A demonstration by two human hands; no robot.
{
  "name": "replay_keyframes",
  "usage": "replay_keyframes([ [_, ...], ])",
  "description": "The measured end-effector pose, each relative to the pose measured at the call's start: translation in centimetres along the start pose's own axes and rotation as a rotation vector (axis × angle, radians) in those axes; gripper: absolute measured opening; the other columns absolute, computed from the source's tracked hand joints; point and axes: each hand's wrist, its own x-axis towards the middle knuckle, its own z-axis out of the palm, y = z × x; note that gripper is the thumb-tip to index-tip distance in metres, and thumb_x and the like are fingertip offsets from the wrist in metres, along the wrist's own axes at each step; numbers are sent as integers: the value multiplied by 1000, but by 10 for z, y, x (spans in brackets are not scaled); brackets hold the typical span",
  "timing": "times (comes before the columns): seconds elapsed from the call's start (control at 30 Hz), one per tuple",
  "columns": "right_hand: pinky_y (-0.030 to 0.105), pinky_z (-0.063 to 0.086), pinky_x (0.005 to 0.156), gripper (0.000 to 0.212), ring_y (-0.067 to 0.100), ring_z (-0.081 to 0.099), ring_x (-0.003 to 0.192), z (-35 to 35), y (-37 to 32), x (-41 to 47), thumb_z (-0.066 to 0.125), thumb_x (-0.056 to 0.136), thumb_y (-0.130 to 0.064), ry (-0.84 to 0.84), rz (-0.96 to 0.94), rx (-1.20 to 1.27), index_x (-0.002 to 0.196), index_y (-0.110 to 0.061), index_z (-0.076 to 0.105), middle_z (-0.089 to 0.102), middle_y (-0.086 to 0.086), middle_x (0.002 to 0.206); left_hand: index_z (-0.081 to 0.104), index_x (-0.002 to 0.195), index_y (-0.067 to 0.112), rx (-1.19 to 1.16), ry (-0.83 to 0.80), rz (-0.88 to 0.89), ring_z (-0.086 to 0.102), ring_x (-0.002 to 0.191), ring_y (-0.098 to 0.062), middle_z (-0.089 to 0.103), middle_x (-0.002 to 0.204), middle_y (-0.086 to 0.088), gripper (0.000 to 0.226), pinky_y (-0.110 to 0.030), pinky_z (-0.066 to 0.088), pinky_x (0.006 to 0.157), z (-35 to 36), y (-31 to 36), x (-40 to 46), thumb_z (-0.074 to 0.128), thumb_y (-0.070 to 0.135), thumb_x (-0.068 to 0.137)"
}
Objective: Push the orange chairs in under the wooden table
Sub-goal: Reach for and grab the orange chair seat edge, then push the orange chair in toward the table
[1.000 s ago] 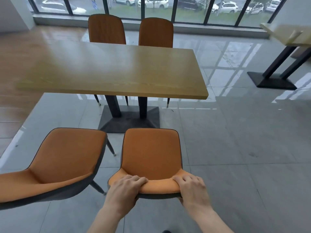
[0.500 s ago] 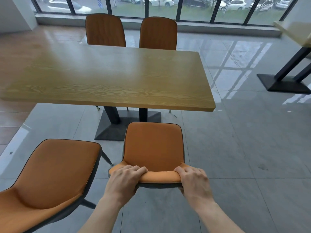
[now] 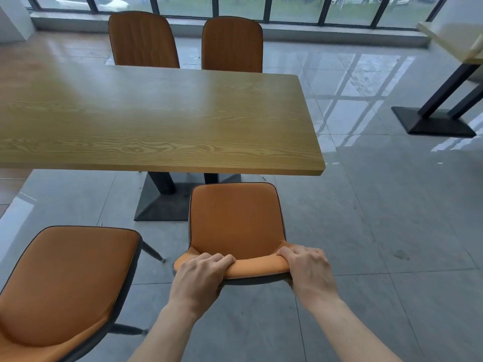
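An orange chair (image 3: 235,220) stands right in front of me, its seat's front edge just short of the wooden table (image 3: 156,118). My left hand (image 3: 200,275) grips the left end of its backrest top. My right hand (image 3: 309,271) grips the right end. A second orange chair (image 3: 68,280) stands to the left, farther back from the table, its seat fully in view. Two more orange chairs, the far left chair (image 3: 142,40) and the far right chair (image 3: 232,45), are tucked in on the table's far side, only their backs showing.
The table's dark metal base (image 3: 159,205) and legs sit under its middle, left of the chair I hold. Another table with a black base (image 3: 436,121) stands at the right. Windows run along the far wall. Grey tiled floor lies all around.
The chair in my hands has slid forward toward the table, its seat's front edge now near the table edge. I have stepped forward with it; the left chair has stayed put.
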Motion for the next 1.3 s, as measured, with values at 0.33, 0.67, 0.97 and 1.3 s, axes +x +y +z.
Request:
replay_keyframes([
  [0.33, 37, 44, 94, 37, 21, 60, 104, 7, -23, -9, 58, 93, -7, -21, 26, 17, 119, -32, 58, 68, -3, 109, 59, 110, 38, 0, -61, 32, 62, 80, -14, 68, 90, 14, 45, -35, 54, 61, -12, -20, -12, 75, 18, 73],
  [0.67, 38, 44, 94, 40, 22, 60, 102, 9, -25, -13, 71, 88, -15, 7, 0, 14, 121, -33, 56, 67, -3, 106, 49, 115, 44, -5, -39, -32, 56, 90, -12, 64, 101, 16, 50, -33, 51, 74, -10, -19, -16, 75, 24, 77],
  [0.97, 55, 15, 124, 104, 31, 24, 151, -13, -57, -34, 56, 72, -87, -64, 7, 42, 154, -31, 26, 34, 10, 161, 27, 141, 39, 1, 55, -132, 39, 126, -16, 45, 140, 12, 88, -38, 26, 113, -36, -32, -63, 69, 68, 70],
  [1.3, 49, 18, 124, 97, 29, 21, 153, -23, -249, -71, 46, 79, -86, 25, 36, 193, 155, -31, 23, 29, 7, 164, 24, 142, 41, -50, 71, -159, 40, 132, -18, 44, 145, 11, 81, -41, 20, 115, -93, -176, -194, 47, 81, 76],
])
